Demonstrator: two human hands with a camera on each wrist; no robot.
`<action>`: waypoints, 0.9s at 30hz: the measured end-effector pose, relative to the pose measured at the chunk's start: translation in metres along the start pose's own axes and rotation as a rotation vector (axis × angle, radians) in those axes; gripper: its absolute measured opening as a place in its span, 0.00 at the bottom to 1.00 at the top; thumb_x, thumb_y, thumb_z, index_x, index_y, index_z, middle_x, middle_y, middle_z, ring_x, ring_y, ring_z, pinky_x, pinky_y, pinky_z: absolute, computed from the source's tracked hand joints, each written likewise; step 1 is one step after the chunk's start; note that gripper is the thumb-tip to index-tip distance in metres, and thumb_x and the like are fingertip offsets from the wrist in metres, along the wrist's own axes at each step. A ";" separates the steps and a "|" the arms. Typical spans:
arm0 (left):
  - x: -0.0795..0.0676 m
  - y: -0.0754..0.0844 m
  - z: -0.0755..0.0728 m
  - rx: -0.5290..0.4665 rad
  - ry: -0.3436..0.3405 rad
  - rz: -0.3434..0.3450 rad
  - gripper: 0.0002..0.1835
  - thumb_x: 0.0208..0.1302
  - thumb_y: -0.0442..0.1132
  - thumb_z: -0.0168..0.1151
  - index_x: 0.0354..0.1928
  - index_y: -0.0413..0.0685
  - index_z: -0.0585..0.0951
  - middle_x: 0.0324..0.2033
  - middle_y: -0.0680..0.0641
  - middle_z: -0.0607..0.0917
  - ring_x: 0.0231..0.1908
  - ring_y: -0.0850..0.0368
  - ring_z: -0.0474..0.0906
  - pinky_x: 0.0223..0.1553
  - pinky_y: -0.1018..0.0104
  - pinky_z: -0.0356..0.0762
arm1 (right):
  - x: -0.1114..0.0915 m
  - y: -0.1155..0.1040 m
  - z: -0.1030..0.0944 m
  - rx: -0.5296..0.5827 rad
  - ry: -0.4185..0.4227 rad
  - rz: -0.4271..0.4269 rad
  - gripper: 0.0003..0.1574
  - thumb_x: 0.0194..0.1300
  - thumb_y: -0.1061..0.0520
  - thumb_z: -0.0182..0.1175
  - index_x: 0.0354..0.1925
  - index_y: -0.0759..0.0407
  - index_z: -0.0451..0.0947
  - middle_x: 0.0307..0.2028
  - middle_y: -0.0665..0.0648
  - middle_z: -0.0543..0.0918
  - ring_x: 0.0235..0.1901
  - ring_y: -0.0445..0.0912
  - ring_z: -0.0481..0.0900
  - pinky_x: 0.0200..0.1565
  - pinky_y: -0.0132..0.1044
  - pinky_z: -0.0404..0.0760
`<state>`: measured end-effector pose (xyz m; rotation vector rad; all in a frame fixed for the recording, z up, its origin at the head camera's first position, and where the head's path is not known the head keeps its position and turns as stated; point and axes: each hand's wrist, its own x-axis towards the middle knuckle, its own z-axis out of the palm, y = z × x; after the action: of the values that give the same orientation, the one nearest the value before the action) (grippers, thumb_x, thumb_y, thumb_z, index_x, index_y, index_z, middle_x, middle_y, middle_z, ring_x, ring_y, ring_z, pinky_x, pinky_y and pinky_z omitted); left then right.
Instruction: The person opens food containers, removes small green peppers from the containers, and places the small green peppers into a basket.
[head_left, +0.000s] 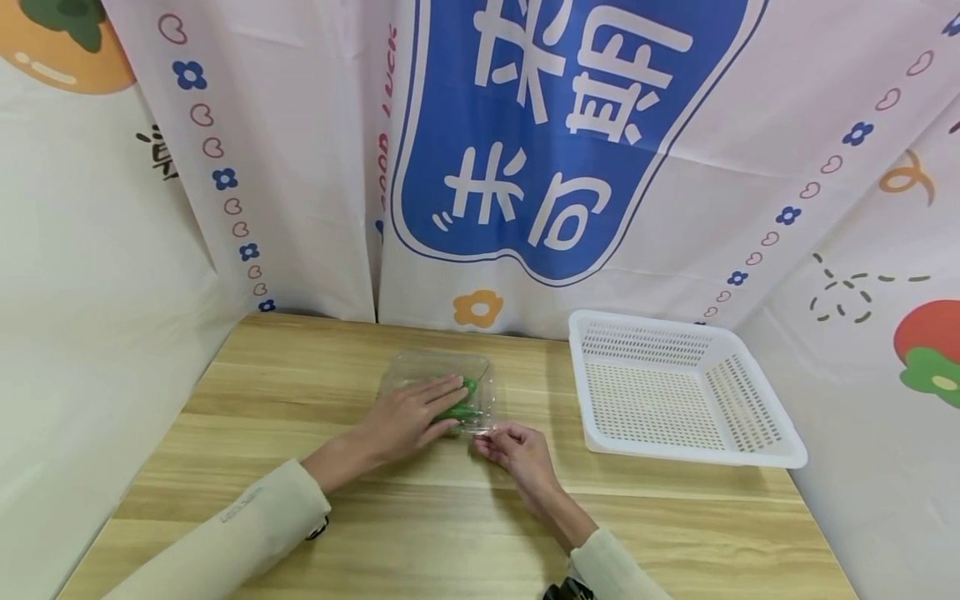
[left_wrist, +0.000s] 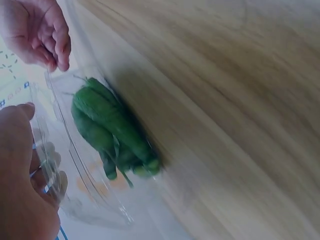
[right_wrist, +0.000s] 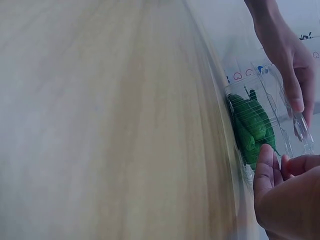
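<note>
A clear plastic box (head_left: 420, 363) with a hinged-looking lid (right_wrist: 298, 125) sits on the table, holding several green peppers (left_wrist: 112, 127). My left hand (head_left: 407, 419) lies across the top of the box with its fingers fairly straight, pressing on the lid and covering part of the peppers. At the front right corner of the box, my right hand (head_left: 522, 457) has thumb and fingertips together, pinching the rim. In the left wrist view, a narrow gap shows between the lid and the box's lower part.
A white perforated plastic basket (head_left: 750, 458) stands to the right of the box on the wooden table (head_left: 450, 533). Printed cloth (head_left: 315, 167) hangs behind the table and along both sides.
</note>
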<state>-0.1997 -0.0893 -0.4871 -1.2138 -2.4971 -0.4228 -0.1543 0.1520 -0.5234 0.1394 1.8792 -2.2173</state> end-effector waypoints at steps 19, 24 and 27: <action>-0.012 -0.037 -0.015 -0.126 0.092 -0.021 0.33 0.76 0.50 0.64 0.75 0.40 0.72 0.72 0.39 0.76 0.72 0.38 0.71 0.77 0.39 0.61 | -0.001 0.000 0.000 0.041 0.017 0.013 0.12 0.80 0.69 0.53 0.48 0.80 0.78 0.46 0.66 0.89 0.46 0.47 0.90 0.55 0.39 0.88; -0.011 -0.045 -0.016 -0.312 0.059 -0.112 0.31 0.76 0.45 0.66 0.76 0.43 0.72 0.74 0.40 0.74 0.74 0.36 0.68 0.76 0.36 0.61 | -0.002 0.000 0.000 0.040 0.020 0.018 0.11 0.80 0.69 0.53 0.48 0.79 0.78 0.46 0.65 0.89 0.45 0.47 0.90 0.55 0.38 0.88; -0.010 -0.048 -0.018 -0.431 0.035 -0.198 0.30 0.77 0.46 0.64 0.76 0.46 0.72 0.75 0.40 0.72 0.75 0.35 0.67 0.75 0.34 0.62 | -0.002 -0.001 -0.001 0.039 0.021 0.020 0.11 0.79 0.69 0.53 0.48 0.79 0.78 0.46 0.66 0.89 0.46 0.47 0.90 0.55 0.38 0.88</action>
<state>-0.2296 -0.1319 -0.4807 -1.0854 -2.5849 -1.0685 -0.1522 0.1529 -0.5222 0.1879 1.8375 -2.2481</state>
